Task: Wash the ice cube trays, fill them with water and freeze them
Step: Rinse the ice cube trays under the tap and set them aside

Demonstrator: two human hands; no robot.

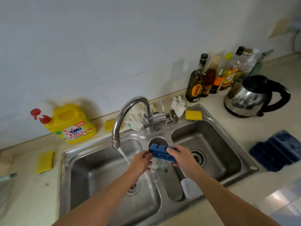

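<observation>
Blue ice cube tray [160, 153] gripped at both ends over the sink [97, 173]: left hand [140, 162] curled round one end, right hand [180, 156] clasping the other. Tap [130, 111] running just left of the hands. Stacked blue trays [276, 150] on the surface [244, 128] well to their right.

one wide-angle camera, worn on the person's head, is looking forward and steeply down over the near counter edge at the double sink [63, 168]. it is sitting close: both forearms are showing from the near edge, and the left hand [140, 162] and right hand [180, 157], gripping the blue ice cube tray [160, 151], are falling just below centre. the tiled wall [97, 46] is filling the far half (its seams are running aslant). the detergent jug [71, 124] is bounding the left, the kettle [249, 97] the right.
</observation>
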